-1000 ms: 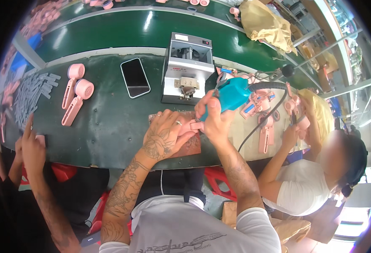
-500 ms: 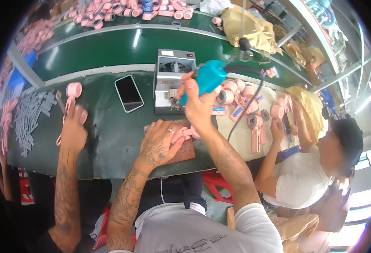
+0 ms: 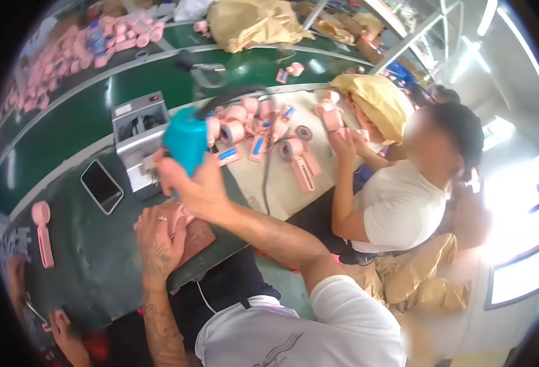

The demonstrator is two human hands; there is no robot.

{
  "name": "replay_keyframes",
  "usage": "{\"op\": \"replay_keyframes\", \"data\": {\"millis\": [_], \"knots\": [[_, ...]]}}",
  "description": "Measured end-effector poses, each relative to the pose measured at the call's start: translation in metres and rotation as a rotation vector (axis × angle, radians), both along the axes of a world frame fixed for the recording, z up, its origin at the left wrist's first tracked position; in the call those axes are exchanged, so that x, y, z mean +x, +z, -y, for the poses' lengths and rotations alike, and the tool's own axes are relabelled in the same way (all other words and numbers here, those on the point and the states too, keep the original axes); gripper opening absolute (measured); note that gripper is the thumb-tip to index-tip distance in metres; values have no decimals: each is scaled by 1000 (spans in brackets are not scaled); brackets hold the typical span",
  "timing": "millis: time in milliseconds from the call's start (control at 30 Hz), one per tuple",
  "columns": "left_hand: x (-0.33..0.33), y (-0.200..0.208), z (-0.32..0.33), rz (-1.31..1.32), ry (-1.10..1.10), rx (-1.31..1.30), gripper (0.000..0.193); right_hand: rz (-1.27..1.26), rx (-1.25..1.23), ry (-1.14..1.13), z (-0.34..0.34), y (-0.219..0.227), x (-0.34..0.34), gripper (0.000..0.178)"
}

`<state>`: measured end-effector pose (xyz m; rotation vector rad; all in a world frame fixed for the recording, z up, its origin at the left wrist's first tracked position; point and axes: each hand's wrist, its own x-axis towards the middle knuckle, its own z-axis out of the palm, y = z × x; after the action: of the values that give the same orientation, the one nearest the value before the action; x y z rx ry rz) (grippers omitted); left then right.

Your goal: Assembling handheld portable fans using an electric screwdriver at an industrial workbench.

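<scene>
A teal powered screwdriver (image 3: pixel 187 139) is gripped in my right hand (image 3: pixel 199 188), its body leaning and its cable running off behind. The tip is hidden behind my fingers, just above my left hand. My left hand (image 3: pixel 159 235) presses a pink plastic handle piece (image 3: pixel 181 221) against a reddish-brown pad (image 3: pixel 199 243), its fingers curled over the piece. The piece's far end is covered by my right hand. Right beside the screwdriver stands a grey screw feeder (image 3: pixel 136 128) with an open top.
A phone (image 3: pixel 102 186) and a pink handheld fan (image 3: pixel 43 232) lie on the dark mat. Pink fan parts (image 3: pixel 236 116) are heaped to the right, near a co-worker (image 3: pixel 398 177) in white. At lower left, another person's hand (image 3: pixel 64 336) shows. Behind runs a green conveyor (image 3: pixel 104 101).
The view has swung right, shifting everything leftward. My right hand has brought the screwdriver from the feeder's front closer to my left hand. The person on the left has released a pink fan.
</scene>
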<state>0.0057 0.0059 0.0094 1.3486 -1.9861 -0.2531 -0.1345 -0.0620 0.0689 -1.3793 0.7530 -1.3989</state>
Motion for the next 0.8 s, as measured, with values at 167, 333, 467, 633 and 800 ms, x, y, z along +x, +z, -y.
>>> {"op": "replay_keyframes", "data": {"millis": [167,333,467,633,800], "knots": [[-16,-1,11,-80,-100,-24,32,-58,-8,-98,-21,-15,-53,28],[-7,-3,4,-48,-49,36,33,-89,-20,-76,-20,-19,-44,58],[-4,-3,3,-37,-65,79,32,-96,2,-24,-23,-19,-38,58],[1,-7,4,-3,-39,74,30,-99,33,-33,-22,-27,-31,56],[0,-9,5,76,-50,-27,29,-188,-156,-142,-20,-51,-35,46]]}}
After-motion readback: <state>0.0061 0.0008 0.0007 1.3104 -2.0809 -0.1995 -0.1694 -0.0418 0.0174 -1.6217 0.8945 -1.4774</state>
